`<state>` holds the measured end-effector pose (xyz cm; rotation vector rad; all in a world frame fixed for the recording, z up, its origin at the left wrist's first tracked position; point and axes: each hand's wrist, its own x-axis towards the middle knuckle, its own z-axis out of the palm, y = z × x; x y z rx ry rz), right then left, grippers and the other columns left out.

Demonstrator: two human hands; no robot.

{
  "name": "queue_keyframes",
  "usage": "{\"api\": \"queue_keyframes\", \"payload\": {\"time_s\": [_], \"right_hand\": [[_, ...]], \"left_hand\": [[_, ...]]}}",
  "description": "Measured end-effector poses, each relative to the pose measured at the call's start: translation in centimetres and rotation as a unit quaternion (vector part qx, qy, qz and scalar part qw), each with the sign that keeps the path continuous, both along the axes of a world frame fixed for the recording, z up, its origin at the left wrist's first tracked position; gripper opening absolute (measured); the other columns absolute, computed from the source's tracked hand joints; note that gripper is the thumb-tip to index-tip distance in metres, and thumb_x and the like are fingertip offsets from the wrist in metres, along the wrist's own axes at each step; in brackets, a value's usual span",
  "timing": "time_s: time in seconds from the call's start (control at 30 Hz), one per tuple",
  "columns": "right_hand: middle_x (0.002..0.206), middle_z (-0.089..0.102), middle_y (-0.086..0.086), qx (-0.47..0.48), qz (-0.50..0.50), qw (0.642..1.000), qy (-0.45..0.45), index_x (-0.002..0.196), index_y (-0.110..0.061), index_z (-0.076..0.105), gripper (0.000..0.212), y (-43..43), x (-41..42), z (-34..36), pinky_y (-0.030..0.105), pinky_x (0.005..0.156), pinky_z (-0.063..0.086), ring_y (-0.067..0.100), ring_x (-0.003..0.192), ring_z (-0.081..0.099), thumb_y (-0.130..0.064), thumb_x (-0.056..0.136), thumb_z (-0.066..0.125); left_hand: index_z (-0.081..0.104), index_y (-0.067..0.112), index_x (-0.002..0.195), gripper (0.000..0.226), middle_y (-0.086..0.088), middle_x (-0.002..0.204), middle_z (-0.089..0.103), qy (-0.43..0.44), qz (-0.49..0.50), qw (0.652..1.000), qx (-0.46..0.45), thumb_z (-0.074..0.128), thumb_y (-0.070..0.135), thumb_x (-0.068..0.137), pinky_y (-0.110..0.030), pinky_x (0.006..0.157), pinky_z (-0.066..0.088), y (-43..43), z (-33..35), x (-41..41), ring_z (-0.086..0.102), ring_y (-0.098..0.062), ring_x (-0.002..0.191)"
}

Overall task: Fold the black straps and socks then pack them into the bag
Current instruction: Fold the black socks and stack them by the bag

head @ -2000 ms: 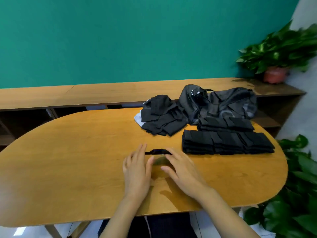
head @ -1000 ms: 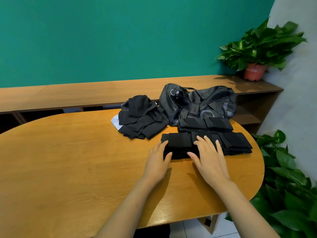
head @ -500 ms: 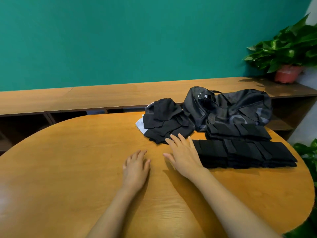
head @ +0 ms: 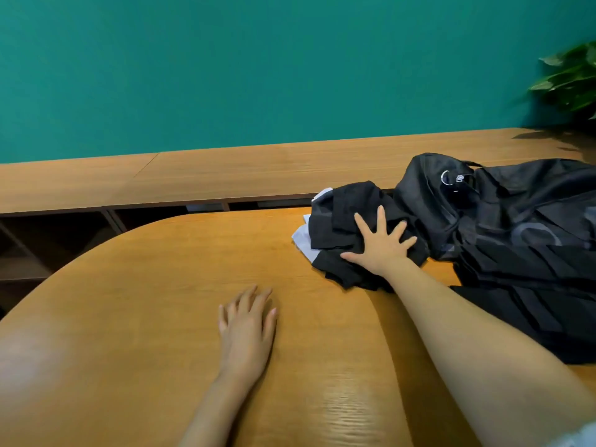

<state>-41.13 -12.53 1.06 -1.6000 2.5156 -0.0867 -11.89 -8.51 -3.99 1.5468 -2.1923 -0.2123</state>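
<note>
Behind everything, a teal wall (head: pixel 258 75) fills the top half of the view. Below it the oval wooden table (head: pixel 145 301) takes up most of the rest, with a glossy sheen near its front edge. A long, low wooden shelf unit (head: pixel 225 175) runs along the wall just behind the table, with dark open compartments under its top.

At the table's far right lies the black bag (head: pixel 516 214), slumped and creased, its mouth toward the left. In front of it, nearer the person, the folded black pieces (head: pixel 532 304) lie in neat overlapping rows, partly hidden by the right forearm. Whether these are straps or socks cannot be told. Just left of the bag, and touching it, sits a loose pile of black fabric (head: pixel 342 214), still rumpled and outside the bag.

A leafy green plant (head: pixel 571 79) shows at the upper right edge, blurred.

The right hand (head: pixel 380 246) lies palm down on the loose pile, its fingers (head: pixel 380 221) spread wide and straight, pressing the cloth rather than gripping it. The left hand (head: pixel 248 327) rests flat on bare table nearer the person, well apart from the pile, fingers straight and close together, holding nothing.

A pale white piece (head: pixel 303 240) pokes out from under the pile's left side. A small metal ring (head: pixel 446 177) hangs at the bag's top.
</note>
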Motion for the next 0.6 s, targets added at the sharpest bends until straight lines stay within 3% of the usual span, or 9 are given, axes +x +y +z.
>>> {"api": "queue_keyframes", "payload": {"time_s": [0.2, 0.43, 0.6], "right_hand": [[0.163, -0.004, -0.002, 0.020, 0.083, 0.996, 0.002, 0.152, -0.047, 0.005, 0.082, -1.2, 2.0, -1.7, 0.071, 0.109, 0.008, 0.052, 0.142, 0.000, -0.082, 0.083, 0.031], [0.163, -0.002, -0.009, -0.035, 0.295, 0.955, -0.025, 0.150, -0.049, 0.012, 0.075, 2.2, 14.0, -2.6, 0.069, 0.111, -0.001, 0.048, 0.144, -0.003, -0.074, 0.086, 0.040], [0.163, 0.000, -0.015, -0.046, 0.389, 0.919, -0.053, 0.151, -0.047, 0.014, 0.075, 4.3, 19.8, -2.5, 0.065, 0.114, -0.007, 0.042, 0.147, -0.004, -0.075, 0.087, 0.039]], "left_hand": [[0.050, 0.030, 0.138, 0.063, 0.003, 0.148, 0.043, 0.045, -0.015, 0.999, 0.005, 0.017, 0.058, 0.091, -0.052, 0.115, 0.020, -2.4, 0.5, -1.8, 0.038, -0.023, 0.134], [0.038, 0.031, 0.146, 0.046, 0.000, 0.157, 0.029, 0.091, 0.036, 0.995, 0.013, 0.036, 0.041, 0.101, -0.047, 0.118, 0.014, -3.0, 2.3, -0.1, 0.022, -0.023, 0.144], [0.042, 0.025, 0.145, 0.046, -0.004, 0.153, 0.036, 0.089, 0.132, 0.987, 0.006, 0.040, 0.038, 0.101, -0.050, 0.116, 0.019, -1.1, 2.5, 6.3, 0.030, -0.028, 0.139]]}}
